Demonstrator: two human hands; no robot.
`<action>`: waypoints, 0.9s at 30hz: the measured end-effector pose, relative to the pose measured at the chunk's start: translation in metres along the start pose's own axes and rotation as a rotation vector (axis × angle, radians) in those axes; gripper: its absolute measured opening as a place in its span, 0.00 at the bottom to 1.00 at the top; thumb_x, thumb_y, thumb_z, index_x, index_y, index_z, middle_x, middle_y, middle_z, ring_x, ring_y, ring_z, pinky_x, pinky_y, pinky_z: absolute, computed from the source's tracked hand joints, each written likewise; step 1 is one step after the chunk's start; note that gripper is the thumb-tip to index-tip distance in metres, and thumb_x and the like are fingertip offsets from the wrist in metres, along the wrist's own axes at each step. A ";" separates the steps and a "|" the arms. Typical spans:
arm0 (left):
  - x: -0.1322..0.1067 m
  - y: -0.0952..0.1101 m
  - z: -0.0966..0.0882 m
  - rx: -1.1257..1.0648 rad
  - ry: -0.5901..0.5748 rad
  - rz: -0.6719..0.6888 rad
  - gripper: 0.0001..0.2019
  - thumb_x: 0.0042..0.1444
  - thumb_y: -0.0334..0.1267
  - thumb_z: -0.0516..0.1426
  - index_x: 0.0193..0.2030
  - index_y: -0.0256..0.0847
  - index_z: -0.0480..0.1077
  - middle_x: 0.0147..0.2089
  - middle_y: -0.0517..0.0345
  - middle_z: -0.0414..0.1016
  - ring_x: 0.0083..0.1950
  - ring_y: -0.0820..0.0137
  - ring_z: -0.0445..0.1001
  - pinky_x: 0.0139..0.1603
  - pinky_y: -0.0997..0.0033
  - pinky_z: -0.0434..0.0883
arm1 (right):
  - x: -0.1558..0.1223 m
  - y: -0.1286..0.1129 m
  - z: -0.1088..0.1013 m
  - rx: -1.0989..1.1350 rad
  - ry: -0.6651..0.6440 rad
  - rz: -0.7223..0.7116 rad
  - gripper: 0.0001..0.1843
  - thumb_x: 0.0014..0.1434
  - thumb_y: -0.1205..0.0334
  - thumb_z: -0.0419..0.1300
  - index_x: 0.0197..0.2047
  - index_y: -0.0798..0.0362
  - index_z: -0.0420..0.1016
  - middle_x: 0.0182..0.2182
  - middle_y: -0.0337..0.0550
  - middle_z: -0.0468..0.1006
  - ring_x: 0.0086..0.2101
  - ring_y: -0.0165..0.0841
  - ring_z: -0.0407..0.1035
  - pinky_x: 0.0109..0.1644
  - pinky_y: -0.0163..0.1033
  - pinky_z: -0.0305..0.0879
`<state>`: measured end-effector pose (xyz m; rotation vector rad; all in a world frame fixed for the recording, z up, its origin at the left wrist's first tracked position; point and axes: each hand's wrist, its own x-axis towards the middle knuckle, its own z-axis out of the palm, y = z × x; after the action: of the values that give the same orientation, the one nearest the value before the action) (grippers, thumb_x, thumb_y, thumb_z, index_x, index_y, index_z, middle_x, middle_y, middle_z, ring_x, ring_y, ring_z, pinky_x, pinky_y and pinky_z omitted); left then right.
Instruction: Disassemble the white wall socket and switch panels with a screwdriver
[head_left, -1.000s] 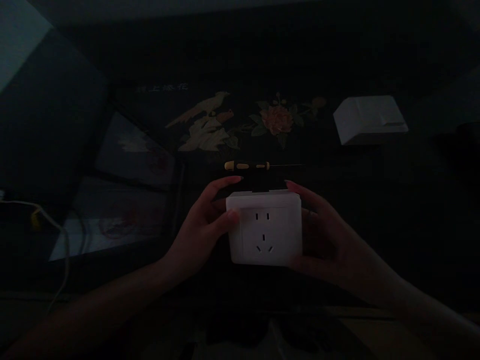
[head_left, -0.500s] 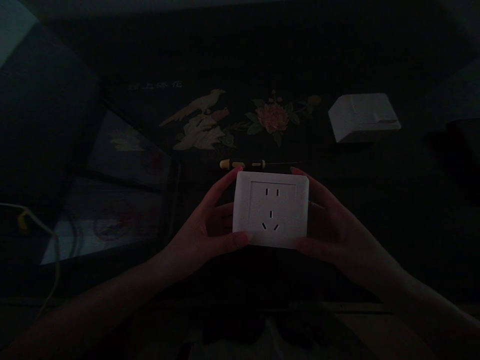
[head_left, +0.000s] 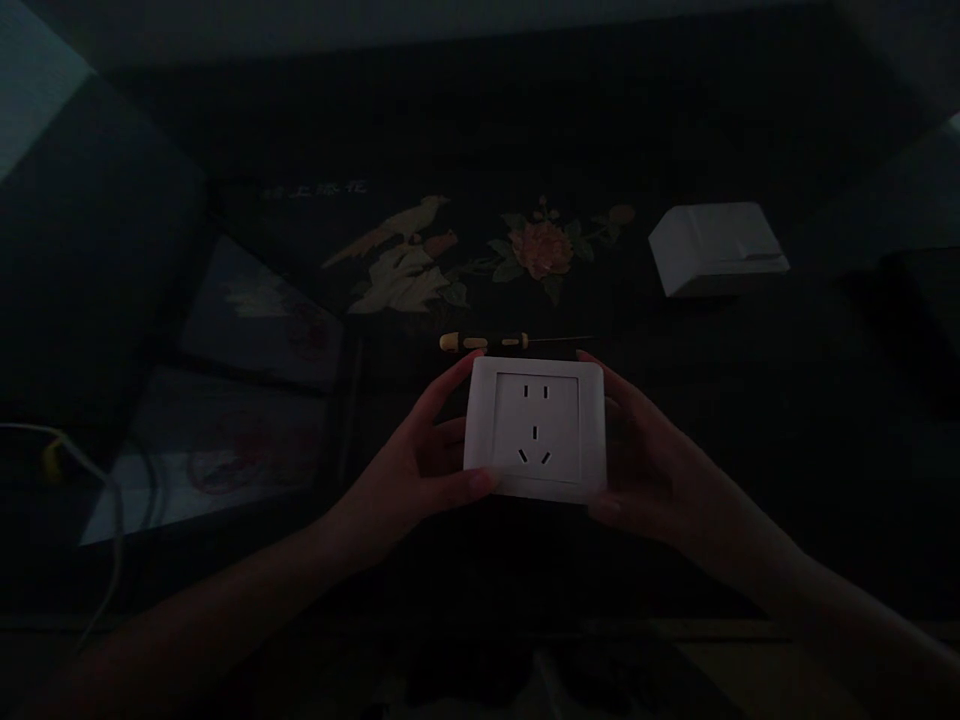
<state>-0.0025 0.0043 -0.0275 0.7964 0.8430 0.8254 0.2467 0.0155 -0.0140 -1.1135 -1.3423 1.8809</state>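
Observation:
A white wall socket (head_left: 555,430) with five slots faces me, held up between both hands. My left hand (head_left: 420,460) grips its left edge, thumb on the lower front corner and a finger at the top. My right hand (head_left: 660,460) is closed round the right edge, thumb at the lower corner. The socket's back and the fingers behind it are hidden. Just beyond the socket lies a screwdriver (head_left: 487,342) with a black and yellow handle, its thin shaft pointing right.
A white box-like piece (head_left: 720,250) stands at the back right of the dark table (head_left: 420,580). The tabletop bears a bird and flower picture (head_left: 540,248). A pale cable (head_left: 116,520) with a yellow tag runs along the left. The scene is dim.
The socket has turned slightly, with its right edge a little further left, and both hands still hold it. The whole view has shifted, so the table things appear slightly lower.

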 end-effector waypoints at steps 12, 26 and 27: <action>-0.001 -0.004 0.006 0.011 0.011 0.012 0.46 0.48 0.41 0.71 0.68 0.58 0.50 0.59 0.49 0.75 0.57 0.53 0.77 0.53 0.54 0.77 | 0.003 0.004 0.004 -0.451 0.151 -0.234 0.56 0.46 0.52 0.76 0.71 0.35 0.50 0.71 0.48 0.53 0.69 0.51 0.50 0.63 0.61 0.66; 0.004 -0.002 0.001 0.076 -0.030 -0.006 0.49 0.43 0.37 0.73 0.68 0.51 0.50 0.58 0.47 0.77 0.59 0.52 0.76 0.54 0.55 0.75 | 0.007 0.003 -0.002 -0.448 0.138 -0.309 0.41 0.54 0.47 0.69 0.67 0.46 0.61 0.61 0.55 0.64 0.60 0.51 0.63 0.60 0.61 0.67; 0.003 -0.002 0.001 0.067 -0.030 0.001 0.48 0.44 0.37 0.73 0.68 0.50 0.51 0.58 0.46 0.76 0.59 0.53 0.77 0.54 0.55 0.75 | 0.007 0.003 -0.002 -0.433 0.127 -0.304 0.40 0.54 0.47 0.69 0.66 0.45 0.61 0.60 0.54 0.64 0.60 0.50 0.63 0.59 0.61 0.67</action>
<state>0.0005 0.0060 -0.0294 0.8661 0.8468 0.7875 0.2452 0.0213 -0.0191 -1.1301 -1.7810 1.3155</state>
